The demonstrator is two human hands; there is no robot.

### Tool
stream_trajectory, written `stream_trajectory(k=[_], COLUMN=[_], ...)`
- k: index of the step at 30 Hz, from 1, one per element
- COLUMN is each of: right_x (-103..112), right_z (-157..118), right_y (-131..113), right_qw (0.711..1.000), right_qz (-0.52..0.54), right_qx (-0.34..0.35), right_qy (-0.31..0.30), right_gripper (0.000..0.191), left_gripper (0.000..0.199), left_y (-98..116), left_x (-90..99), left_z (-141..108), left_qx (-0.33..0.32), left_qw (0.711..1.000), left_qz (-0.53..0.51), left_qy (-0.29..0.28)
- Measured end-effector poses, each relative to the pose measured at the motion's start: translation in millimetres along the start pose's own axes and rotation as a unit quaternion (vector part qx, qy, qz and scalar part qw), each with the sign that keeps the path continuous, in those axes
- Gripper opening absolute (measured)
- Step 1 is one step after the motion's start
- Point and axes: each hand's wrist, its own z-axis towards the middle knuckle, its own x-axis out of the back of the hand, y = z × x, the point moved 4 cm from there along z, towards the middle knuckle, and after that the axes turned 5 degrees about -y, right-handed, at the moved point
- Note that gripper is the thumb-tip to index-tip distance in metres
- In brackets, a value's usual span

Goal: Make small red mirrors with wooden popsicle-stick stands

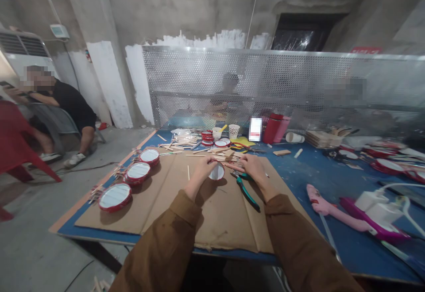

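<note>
On a cardboard sheet [212,225], my left hand [202,170] grips the upper left edge of a small round red-rimmed piece with a white face [217,172]. My right hand [253,168] is closed at the far end of a pinkish-brown stick [234,167], which reaches toward that piece; whether they touch I cannot tell. Pliers with teal and black handles [247,192] lie just below the right hand. Three similar but larger round pieces [115,197] stand in a row at the left, with thin wooden sticks fixed at their far side.
Loose wooden sticks [186,141], paper cups [233,131], a lit phone [255,129] and a red bottle [272,128] line the back of the blue table [292,181]. At right lie a pink glue gun [335,212] and a power strip with white plugs [378,208]. Someone sits far left.
</note>
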Motion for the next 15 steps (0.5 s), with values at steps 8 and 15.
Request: stream_trajectory(k=[8, 15], right_x=[6.6, 6.6], right_z=[-3.4, -5.3], right_y=[-2.1, -3.7], right_qw=[0.999, 0.999], right_qz=[0.033, 0.031], right_qx=[-0.002, -0.004], right_qy=[-0.002, -0.013], right_gripper=[0.022, 0.027], left_gripper=[0.015, 0.014], left_y=[0.3, 7.8], left_x=[-1.2, -1.2], left_z=[0.6, -5.4], left_qx=[-0.01, 0.0], left_qw=[0.999, 0.998], left_qz=[0.041, 0.051], left_qy=[-0.01, -0.021])
